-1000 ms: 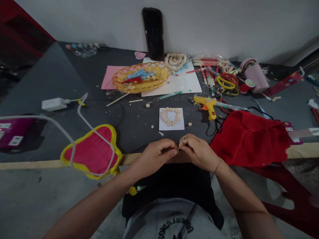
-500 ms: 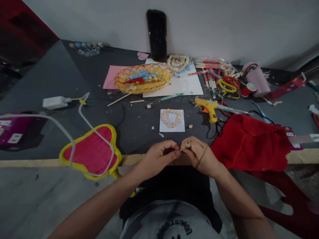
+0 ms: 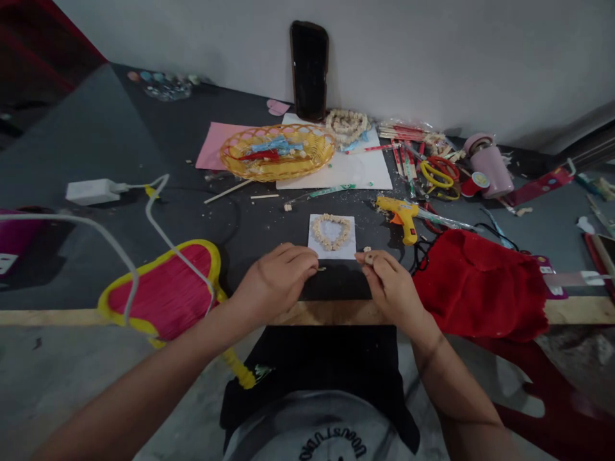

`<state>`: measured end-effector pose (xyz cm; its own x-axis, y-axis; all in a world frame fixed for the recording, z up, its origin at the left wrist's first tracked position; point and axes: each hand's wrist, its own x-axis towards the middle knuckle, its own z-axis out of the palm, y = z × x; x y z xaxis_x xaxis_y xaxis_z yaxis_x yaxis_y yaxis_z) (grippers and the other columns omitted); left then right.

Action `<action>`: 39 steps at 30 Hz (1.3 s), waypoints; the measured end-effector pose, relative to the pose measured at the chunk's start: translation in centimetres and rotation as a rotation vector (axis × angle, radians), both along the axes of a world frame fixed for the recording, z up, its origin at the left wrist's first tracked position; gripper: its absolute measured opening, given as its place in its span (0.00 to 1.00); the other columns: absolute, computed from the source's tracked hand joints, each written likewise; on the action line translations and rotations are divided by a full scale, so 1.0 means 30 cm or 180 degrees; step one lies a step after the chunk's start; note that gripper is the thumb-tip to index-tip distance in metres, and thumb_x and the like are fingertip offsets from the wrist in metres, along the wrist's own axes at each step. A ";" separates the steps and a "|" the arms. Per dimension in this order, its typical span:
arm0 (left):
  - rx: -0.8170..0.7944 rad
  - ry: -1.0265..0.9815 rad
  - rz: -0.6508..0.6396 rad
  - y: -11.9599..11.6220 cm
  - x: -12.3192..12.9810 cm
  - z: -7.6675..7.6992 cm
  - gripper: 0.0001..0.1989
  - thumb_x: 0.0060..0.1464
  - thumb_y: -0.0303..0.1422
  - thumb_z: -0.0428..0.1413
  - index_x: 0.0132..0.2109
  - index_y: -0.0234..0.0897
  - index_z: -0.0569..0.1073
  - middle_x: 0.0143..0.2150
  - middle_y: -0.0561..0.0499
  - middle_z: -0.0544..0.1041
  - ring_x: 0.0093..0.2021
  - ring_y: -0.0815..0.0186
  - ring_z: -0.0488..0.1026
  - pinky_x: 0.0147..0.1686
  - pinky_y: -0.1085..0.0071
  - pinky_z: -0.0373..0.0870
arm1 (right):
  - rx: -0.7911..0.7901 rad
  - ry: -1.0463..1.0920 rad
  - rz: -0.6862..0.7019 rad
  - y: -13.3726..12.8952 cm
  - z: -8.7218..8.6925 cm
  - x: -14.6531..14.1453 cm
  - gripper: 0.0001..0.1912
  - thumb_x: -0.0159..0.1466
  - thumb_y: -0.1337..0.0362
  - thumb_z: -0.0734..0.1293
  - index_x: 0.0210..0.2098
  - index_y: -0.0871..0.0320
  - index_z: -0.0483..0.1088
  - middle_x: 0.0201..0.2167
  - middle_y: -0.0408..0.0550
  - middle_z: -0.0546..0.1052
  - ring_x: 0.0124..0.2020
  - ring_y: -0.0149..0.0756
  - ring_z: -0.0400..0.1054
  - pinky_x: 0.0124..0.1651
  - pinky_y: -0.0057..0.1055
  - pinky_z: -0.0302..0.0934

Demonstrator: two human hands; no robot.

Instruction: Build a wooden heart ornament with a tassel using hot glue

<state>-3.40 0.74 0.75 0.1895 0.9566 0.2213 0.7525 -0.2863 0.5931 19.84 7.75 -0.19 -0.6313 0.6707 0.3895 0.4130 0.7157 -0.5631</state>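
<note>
- what do we have in our left hand (image 3: 275,280)?
- we see its fingers curled close together, a thin pale sliver (image 3: 321,269) at the tips; we cannot tell whether it is pinched or lying on the table (image 3: 259,221).
- and our right hand (image 3: 394,285)?
- there we hold a small round tan piece (image 3: 369,259) in narrowed fingers, just beside the near right corner of the white paper (image 3: 348,253).
- where do we find the heart (image 3: 331,246)?
- it lies on that paper, made of pale lumps, between our hands and a little beyond them.
- what else is near?
- we see a yellow glue gun (image 3: 407,221) beyond the right hand and red cloth (image 3: 480,282) beside it.
</note>
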 end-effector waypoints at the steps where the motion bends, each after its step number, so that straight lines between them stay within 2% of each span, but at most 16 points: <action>1: 0.0191 0.0212 -0.0037 0.007 -0.020 -0.011 0.11 0.63 0.27 0.47 0.38 0.36 0.74 0.46 0.43 0.79 0.47 0.59 0.74 0.49 0.61 0.71 | 0.0127 -0.0161 -0.0096 0.012 -0.003 -0.008 0.15 0.69 0.72 0.58 0.48 0.54 0.72 0.44 0.53 0.78 0.47 0.41 0.71 0.52 0.41 0.68; 6: 0.0654 0.0628 -0.0492 0.028 -0.064 -0.082 0.12 0.60 0.20 0.47 0.41 0.33 0.75 0.54 0.39 0.77 0.57 0.57 0.70 0.57 0.57 0.71 | 0.0672 -0.0824 -0.0206 0.043 -0.036 -0.064 0.15 0.69 0.71 0.59 0.50 0.58 0.74 0.47 0.55 0.77 0.49 0.46 0.65 0.53 0.45 0.63; 13: 0.0825 0.1039 -0.0602 0.032 -0.062 -0.136 0.09 0.59 0.22 0.52 0.43 0.32 0.76 0.55 0.39 0.76 0.58 0.53 0.70 0.57 0.56 0.70 | 0.1080 -0.1173 -0.0415 0.045 -0.062 -0.093 0.13 0.69 0.69 0.62 0.49 0.53 0.74 0.46 0.51 0.78 0.48 0.46 0.63 0.47 0.44 0.57; 21: 0.0572 0.1449 -0.0658 0.036 -0.050 -0.106 0.07 0.59 0.25 0.55 0.42 0.36 0.77 0.59 0.47 0.75 0.57 0.54 0.69 0.55 0.58 0.68 | 0.1199 -0.1284 -0.0375 0.041 -0.068 -0.095 0.13 0.68 0.70 0.63 0.49 0.52 0.74 0.46 0.49 0.78 0.48 0.45 0.63 0.47 0.41 0.56; 30: 0.0477 0.1775 -0.0778 0.049 -0.039 -0.080 0.07 0.58 0.27 0.57 0.43 0.39 0.78 0.62 0.51 0.73 0.56 0.54 0.69 0.49 0.59 0.68 | 0.1262 -0.1377 -0.0373 0.038 -0.066 -0.098 0.11 0.68 0.69 0.64 0.48 0.55 0.74 0.46 0.47 0.79 0.48 0.42 0.63 0.47 0.40 0.55; 35: 0.0397 0.1741 -0.0776 0.059 -0.036 -0.065 0.06 0.58 0.27 0.58 0.42 0.40 0.78 0.60 0.52 0.75 0.54 0.57 0.70 0.49 0.60 0.67 | 0.1233 -0.1291 -0.0357 0.038 -0.065 -0.100 0.11 0.68 0.70 0.64 0.47 0.56 0.74 0.46 0.47 0.78 0.47 0.42 0.63 0.47 0.40 0.56; 39: 0.0574 0.1684 -0.0747 0.059 -0.039 -0.075 0.05 0.57 0.27 0.59 0.40 0.40 0.77 0.59 0.52 0.75 0.53 0.57 0.70 0.47 0.60 0.66 | 0.1219 -0.1239 -0.0350 0.039 -0.067 -0.100 0.11 0.68 0.70 0.64 0.47 0.56 0.74 0.45 0.48 0.78 0.47 0.42 0.63 0.47 0.40 0.57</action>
